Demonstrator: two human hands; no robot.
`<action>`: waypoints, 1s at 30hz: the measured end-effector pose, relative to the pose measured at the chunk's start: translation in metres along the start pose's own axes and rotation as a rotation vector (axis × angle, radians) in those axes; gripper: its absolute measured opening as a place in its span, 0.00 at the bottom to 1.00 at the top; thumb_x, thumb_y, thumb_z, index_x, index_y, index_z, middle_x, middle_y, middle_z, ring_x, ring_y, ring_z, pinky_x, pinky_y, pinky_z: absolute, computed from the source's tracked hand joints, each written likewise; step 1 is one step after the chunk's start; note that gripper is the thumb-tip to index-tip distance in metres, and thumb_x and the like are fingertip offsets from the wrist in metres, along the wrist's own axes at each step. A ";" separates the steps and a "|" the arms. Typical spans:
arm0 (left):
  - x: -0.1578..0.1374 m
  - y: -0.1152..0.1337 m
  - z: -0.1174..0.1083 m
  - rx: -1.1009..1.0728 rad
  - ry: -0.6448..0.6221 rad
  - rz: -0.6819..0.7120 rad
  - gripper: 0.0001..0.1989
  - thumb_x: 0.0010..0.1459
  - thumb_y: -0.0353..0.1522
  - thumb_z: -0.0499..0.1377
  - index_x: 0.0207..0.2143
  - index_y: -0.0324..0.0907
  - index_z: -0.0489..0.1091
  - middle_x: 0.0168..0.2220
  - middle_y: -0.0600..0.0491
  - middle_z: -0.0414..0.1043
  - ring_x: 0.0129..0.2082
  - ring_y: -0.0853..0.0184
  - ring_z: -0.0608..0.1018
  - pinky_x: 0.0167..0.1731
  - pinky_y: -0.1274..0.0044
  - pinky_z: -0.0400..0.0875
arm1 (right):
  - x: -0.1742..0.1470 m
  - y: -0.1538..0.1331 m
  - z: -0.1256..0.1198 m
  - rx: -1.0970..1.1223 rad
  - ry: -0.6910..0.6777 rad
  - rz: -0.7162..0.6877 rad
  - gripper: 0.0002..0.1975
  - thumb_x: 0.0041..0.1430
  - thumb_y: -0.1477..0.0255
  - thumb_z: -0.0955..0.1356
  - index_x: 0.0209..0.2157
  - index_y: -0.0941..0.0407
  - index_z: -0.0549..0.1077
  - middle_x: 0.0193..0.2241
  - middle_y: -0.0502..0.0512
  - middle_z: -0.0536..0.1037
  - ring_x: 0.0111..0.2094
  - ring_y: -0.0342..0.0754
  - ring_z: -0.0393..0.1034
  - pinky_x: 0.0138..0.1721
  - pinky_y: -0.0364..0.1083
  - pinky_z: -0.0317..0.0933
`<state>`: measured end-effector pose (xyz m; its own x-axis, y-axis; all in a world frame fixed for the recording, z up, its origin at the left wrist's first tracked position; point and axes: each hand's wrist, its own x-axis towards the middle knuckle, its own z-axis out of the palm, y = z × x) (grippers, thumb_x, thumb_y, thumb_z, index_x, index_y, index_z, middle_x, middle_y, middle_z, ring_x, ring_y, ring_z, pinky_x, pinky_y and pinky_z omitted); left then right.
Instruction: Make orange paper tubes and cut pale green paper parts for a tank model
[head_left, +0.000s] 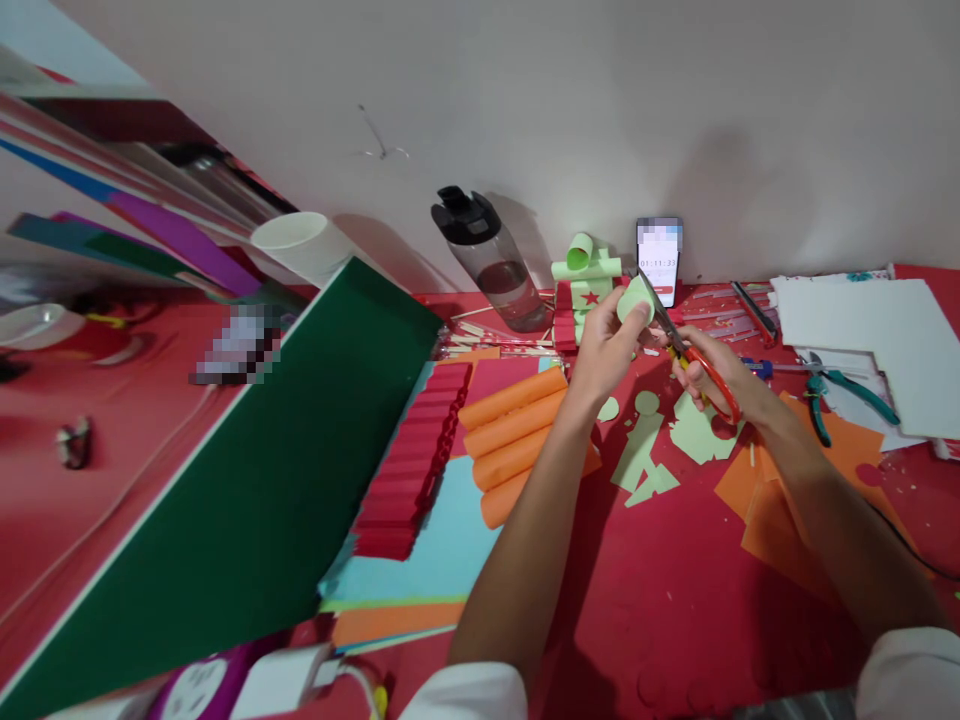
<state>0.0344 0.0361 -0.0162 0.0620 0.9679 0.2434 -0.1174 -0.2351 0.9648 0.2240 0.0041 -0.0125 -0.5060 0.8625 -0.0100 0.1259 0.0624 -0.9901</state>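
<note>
Between the fingers of my left hand (606,335) is a light green paper circle (636,300). My right hand (709,370) grips red-handled scissors (721,385), whose blades lie against the right edge of the circle. Below my hands, light green paper scraps (641,455) and small cut discs (608,409) lie on the red table (637,600). Just behind my left hand stands a light green rolled-paper figure (592,285) with a red star on it. Part of the scissor handles is hidden by my right fingers.
Orange paper rolls (517,440) and folded red paper (416,450) lie on coloured sheets at left, beside a leaning green board (247,510). A water bottle (491,260) and a phone (660,262) stand by the wall. Pliers (851,390), white board (862,320) and orange paper (780,535) are at right.
</note>
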 end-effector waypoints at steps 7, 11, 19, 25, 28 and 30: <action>0.000 0.000 0.000 0.019 0.000 -0.008 0.13 0.69 0.42 0.60 0.35 0.44 0.67 0.29 0.55 0.73 0.24 0.70 0.76 0.26 0.77 0.68 | -0.002 -0.003 0.000 -0.080 0.018 -0.017 0.36 0.60 0.37 0.69 0.56 0.51 0.70 0.31 0.46 0.68 0.21 0.40 0.60 0.21 0.42 0.62; 0.000 -0.001 0.000 0.012 -0.006 0.000 0.13 0.68 0.42 0.60 0.34 0.44 0.66 0.29 0.55 0.73 0.24 0.71 0.75 0.25 0.77 0.66 | -0.001 -0.002 0.001 -0.073 0.037 -0.012 0.31 0.62 0.41 0.71 0.54 0.50 0.71 0.32 0.46 0.69 0.22 0.39 0.59 0.20 0.41 0.62; 0.000 -0.001 -0.001 0.008 -0.002 -0.009 0.13 0.68 0.41 0.61 0.33 0.44 0.68 0.28 0.55 0.73 0.25 0.69 0.76 0.26 0.75 0.69 | 0.000 -0.008 0.005 -0.052 0.098 0.024 0.23 0.62 0.51 0.75 0.50 0.51 0.73 0.30 0.46 0.71 0.18 0.38 0.56 0.16 0.41 0.59; 0.000 0.000 0.000 -0.003 0.001 -0.006 0.13 0.68 0.41 0.61 0.32 0.44 0.67 0.26 0.56 0.72 0.24 0.70 0.76 0.24 0.77 0.68 | 0.000 -0.007 0.004 -0.073 0.122 0.020 0.24 0.61 0.53 0.76 0.52 0.52 0.75 0.29 0.45 0.70 0.18 0.37 0.57 0.17 0.41 0.59; 0.000 0.000 0.000 -0.041 -0.006 -0.002 0.13 0.67 0.42 0.62 0.33 0.44 0.68 0.27 0.55 0.73 0.24 0.70 0.76 0.24 0.77 0.67 | 0.000 -0.007 0.005 -0.061 0.122 0.023 0.24 0.62 0.52 0.75 0.52 0.51 0.74 0.29 0.44 0.70 0.16 0.37 0.56 0.16 0.41 0.59; -0.001 0.000 0.001 -0.054 -0.013 -0.012 0.13 0.66 0.43 0.62 0.34 0.44 0.68 0.29 0.54 0.74 0.25 0.70 0.76 0.24 0.77 0.68 | 0.000 -0.007 0.006 -0.055 0.124 0.017 0.24 0.61 0.52 0.75 0.52 0.51 0.74 0.29 0.45 0.71 0.16 0.37 0.57 0.16 0.41 0.57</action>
<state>0.0349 0.0349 -0.0159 0.0766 0.9693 0.2338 -0.1700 -0.2183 0.9610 0.2181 0.0011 -0.0065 -0.3942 0.9190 -0.0058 0.1815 0.0717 -0.9808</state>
